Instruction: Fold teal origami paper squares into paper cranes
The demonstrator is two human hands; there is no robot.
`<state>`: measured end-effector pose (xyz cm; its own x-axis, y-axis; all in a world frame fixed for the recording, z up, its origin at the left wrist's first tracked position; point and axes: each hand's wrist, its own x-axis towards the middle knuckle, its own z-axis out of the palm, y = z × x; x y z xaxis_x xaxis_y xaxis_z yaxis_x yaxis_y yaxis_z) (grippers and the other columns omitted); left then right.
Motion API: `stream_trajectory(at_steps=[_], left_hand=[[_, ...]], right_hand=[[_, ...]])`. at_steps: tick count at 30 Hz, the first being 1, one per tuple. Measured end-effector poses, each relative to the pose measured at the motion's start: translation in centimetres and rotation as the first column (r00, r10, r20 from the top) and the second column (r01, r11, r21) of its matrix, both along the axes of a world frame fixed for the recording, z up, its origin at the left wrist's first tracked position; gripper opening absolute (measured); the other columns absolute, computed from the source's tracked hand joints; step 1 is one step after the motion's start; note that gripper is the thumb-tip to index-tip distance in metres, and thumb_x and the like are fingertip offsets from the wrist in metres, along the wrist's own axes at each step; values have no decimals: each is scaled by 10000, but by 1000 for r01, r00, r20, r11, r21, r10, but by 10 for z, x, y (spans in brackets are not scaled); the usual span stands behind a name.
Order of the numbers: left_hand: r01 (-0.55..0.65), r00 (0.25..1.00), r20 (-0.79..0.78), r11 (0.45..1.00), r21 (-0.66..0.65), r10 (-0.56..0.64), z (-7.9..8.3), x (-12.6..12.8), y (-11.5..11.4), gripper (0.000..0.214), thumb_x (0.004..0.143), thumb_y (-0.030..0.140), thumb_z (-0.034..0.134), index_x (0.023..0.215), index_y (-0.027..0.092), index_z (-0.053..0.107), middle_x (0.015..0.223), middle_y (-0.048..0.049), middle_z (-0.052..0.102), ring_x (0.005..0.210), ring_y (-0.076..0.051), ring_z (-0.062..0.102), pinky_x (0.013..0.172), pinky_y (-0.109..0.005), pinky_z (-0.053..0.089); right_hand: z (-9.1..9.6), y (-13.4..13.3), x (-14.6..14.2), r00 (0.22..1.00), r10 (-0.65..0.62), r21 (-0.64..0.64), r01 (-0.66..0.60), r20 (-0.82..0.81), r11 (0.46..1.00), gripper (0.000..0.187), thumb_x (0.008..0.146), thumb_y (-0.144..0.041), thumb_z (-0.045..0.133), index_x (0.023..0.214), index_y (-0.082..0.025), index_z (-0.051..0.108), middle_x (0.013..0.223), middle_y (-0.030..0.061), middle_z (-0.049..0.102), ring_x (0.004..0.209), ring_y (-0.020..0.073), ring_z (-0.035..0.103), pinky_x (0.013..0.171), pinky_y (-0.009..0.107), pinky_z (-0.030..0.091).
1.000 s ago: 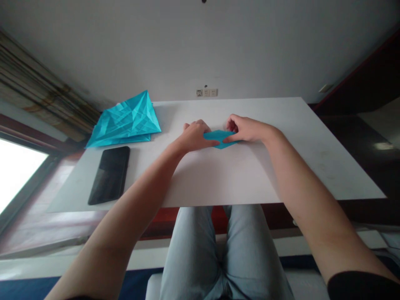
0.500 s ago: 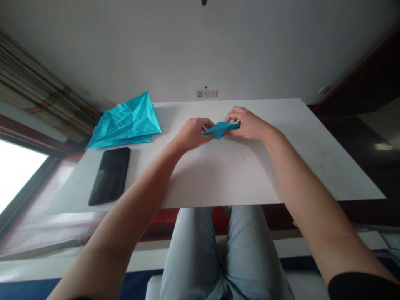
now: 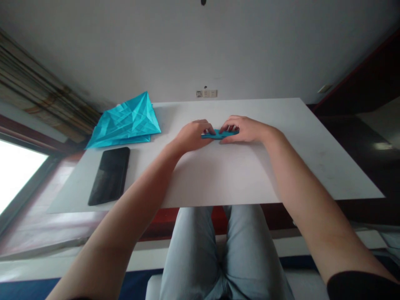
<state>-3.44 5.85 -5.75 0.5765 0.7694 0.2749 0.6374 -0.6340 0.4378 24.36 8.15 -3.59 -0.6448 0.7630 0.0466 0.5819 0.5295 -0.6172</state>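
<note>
Well inside worktop (image 3: 228, 179) edges, small blue paper (image 3: 217, 134) pinched by left hand (image 3: 194, 135), right hand (image 3: 243, 130); could be torn if tugged.

Your folded blue paper (image 3: 218, 135) now shows as a narrow band, no longer the wider diamond of the earlier views. Compared with half a second ago, your left hand (image 3: 194, 135) and right hand (image 3: 245, 129) have their fingertips lower and closer together over it.

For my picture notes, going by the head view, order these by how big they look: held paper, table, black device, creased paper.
1. Table
2. Creased paper
3. Black device
4. Held paper, partly covered
</note>
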Motion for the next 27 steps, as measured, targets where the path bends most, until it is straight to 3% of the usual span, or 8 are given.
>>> stream_trajectory(at_steps=[3,5,9,14,21,27], left_hand=[[92,995,27,996,6,-92,2,-4,-1,308,911,434,869,1158,250,876,1200,-89,855,1132,-286,786,1037,-390,578],[123,992,36,992,5,-123,4,-5,-1,300,919,461,867,1143,261,884,1208,-87,865,1157,-290,787,1076,-405,573],[88,994,68,996,-31,-85,2,-2,0,221,971,418,803,1089,256,896,1160,-88,871,1103,-272,796,1031,-386,588],[30,995,94,998,-49,-25,-4,4,1,191,930,364,831,1065,245,896,1117,-84,855,1027,-250,792,990,-369,601],[-4,998,68,1000,-19,6,-8,8,1,189,925,384,841,1052,252,885,1207,-97,862,1235,-324,786,1158,-463,570],[2,998,69,1000,-6,-1,-8,10,3,216,923,376,852,1092,246,889,1313,-108,849,1251,-319,782,1187,-481,554]], right_hand=[[-1,2,2,1000,6,-14,-6,-5,1000,424,795,-613,971,1072,-297,910,1157,86,733,982,279,713,964,453,603],[-2,3,3,1000,11,-24,-11,-3,1000,406,799,-606,972,1066,-305,921,1153,82,732,980,273,708,962,448,605],[-3,4,3,1000,11,-31,-11,0,999,353,811,-569,967,1053,-315,920,1156,77,730,982,271,701,959,441,602],[-6,3,-2,1000,-22,-20,23,6,1000,273,855,-500,936,1022,-292,882,1136,80,708,980,270,691,956,440,592],[-13,4,-10,996,-84,48,86,-41,995,370,780,-397,968,1097,-274,821,1212,106,742,1075,314,697,1010,475,610],[-12,2,-12,997,-56,31,58,-59,998,236,858,-453,881,994,-267,827,1103,93,793,1042,308,728,993,462,594]])
